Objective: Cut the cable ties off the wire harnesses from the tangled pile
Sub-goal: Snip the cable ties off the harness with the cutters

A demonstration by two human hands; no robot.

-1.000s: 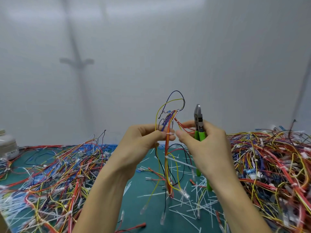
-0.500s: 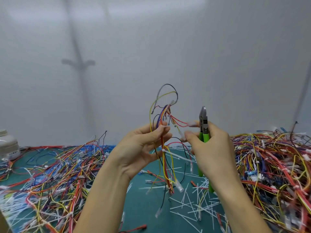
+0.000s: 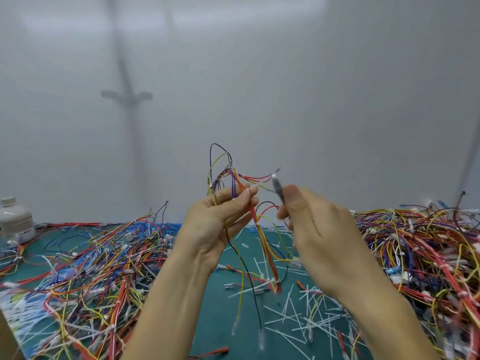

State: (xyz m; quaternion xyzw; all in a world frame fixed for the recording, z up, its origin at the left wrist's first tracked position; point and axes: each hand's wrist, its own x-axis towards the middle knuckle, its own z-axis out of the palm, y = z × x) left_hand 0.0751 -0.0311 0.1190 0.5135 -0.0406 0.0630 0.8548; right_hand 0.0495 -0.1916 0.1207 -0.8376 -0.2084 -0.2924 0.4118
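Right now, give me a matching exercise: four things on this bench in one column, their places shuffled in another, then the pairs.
1 white plastic bottle
2 multicoloured wire harness
3 grey metal cutters
4 cut white cable ties

A in the right hand
B scattered on the green mat
C at the far left
D in the left hand

Pairs: 1-C, 2-D, 3-A, 4-B.

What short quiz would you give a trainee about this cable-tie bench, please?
1. True or false: the left hand holds a wire harness above the green mat.
2. The cutters are in: A) the right hand, B) the left hand, C) a drawer.
3. Fill in: the white bottle stands on the person's far ____ side.
Key: 1 true; 2 A; 3 left.
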